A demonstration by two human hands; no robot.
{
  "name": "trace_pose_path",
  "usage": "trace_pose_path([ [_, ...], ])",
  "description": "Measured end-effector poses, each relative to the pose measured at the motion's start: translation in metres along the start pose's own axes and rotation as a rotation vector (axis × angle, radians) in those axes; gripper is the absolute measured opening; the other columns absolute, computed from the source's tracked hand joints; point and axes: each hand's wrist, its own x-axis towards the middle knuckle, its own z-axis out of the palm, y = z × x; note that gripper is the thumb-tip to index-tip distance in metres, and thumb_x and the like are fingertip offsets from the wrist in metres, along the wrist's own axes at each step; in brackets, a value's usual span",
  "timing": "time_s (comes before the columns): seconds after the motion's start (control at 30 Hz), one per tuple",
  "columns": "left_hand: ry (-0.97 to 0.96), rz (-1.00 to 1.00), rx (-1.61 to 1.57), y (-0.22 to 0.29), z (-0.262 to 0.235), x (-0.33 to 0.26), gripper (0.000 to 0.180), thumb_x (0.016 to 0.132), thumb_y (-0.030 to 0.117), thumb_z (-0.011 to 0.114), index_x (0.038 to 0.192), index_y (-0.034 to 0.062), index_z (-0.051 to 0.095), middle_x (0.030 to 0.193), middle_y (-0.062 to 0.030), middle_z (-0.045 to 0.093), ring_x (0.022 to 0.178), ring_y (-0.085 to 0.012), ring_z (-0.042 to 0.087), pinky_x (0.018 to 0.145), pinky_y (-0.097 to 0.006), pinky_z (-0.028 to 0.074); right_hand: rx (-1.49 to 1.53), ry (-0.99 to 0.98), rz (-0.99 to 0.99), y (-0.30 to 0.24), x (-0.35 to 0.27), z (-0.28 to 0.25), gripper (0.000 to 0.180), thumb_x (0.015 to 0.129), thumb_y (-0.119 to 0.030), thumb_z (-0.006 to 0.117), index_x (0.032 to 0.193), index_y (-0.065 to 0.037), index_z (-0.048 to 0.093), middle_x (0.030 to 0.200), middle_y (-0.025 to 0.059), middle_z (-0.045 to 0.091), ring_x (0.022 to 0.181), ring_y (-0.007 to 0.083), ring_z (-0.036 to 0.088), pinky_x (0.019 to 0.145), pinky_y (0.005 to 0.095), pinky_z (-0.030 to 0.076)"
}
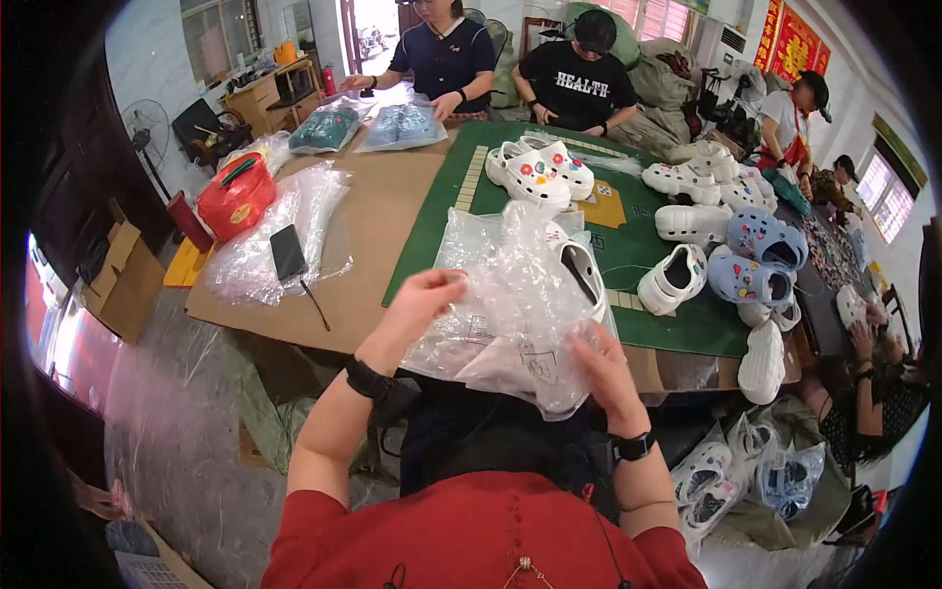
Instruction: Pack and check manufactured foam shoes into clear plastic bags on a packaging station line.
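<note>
Both my hands hold a clear plastic bag over the near table edge. My left hand grips the bag's left side and my right hand pinches its lower right edge. Inside the bag lies a white clog with a dark opening. A black band is on each of my wrists. Just beyond the bag stands a pair of white clogs with coloured charms on the green mat.
Loose white and blue clogs crowd the mat's right side. A phone lies on clear bags at left, by a red container. People work at the far and right sides. Bagged clogs sit on the floor at right.
</note>
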Motion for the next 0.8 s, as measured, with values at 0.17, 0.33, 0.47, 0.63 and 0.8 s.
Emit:
trace_pose_path([
  [0.17,0.411,0.5,0.004,0.022,-0.082,0.027,0.019,0.088,0.015,0.07,0.102,0.0036,0.067,0.081,0.0048,0.062,0.069,-0.0032,0.052,0.062,-0.019,0.042,0.127,0.238,-0.078,-0.017,-0.005,-0.032,0.029,0.09,-0.014,0.06,0.115,0.0,0.058,0.106,0.0071,0.066,0.094,0.0139,0.062,0.087,0.0293,0.049],
  [0.33,0.5,0.442,-0.022,0.068,-0.11,0.014,0.018,0.089,0.016,0.069,0.1,0.0025,0.066,0.082,0.0028,0.062,0.068,-0.0048,0.051,0.065,-0.02,0.043,0.014,0.214,-0.11,-0.003,0.001,-0.034,0.015,0.09,-0.013,0.064,0.1,-0.004,0.057,0.093,0.0031,0.065,0.08,0.0107,0.06,0.074,0.0268,0.05],
  [0.47,0.559,0.781,0.323,0.063,-0.108,0.024,0.048,0.089,0.024,0.069,0.126,-0.0006,0.052,0.129,-0.0165,0.05,0.12,-0.0271,0.049,0.098,-0.038,0.042,-0.097,0.265,-0.118,0.013,0.023,-0.003,0.017,0.092,-0.017,0.063,0.103,-0.005,0.056,0.086,-0.0003,0.061,0.073,0.0072,0.057,0.062,0.0202,0.046],
  [0.63,0.226,0.753,1.43,0.013,-0.012,-0.038,0.101,0.07,0.054,0.077,0.151,0.0187,0.029,0.152,-0.0298,0.022,0.142,-0.0454,0.02,0.114,-0.054,0.021,-0.35,0.252,-0.019,0.034,0.04,0.004,0.029,0.095,-0.027,0.062,0.109,-0.003,0.054,0.092,0.0007,0.059,0.075,0.0073,0.053,0.064,0.024,0.045],
  [0.8,-0.114,0.384,1.331,-0.058,-0.012,-0.064,0.098,0.071,0.045,0.08,0.151,0.02,0.03,0.156,-0.0287,0.016,0.142,-0.0466,0.02,0.115,-0.051,0.022,-0.318,0.067,0.081,0.027,0.037,0.007,0.035,0.092,-0.022,0.065,0.117,-0.001,0.052,0.09,0.0034,0.061,0.073,0.0093,0.058,0.056,0.024,0.047],
])
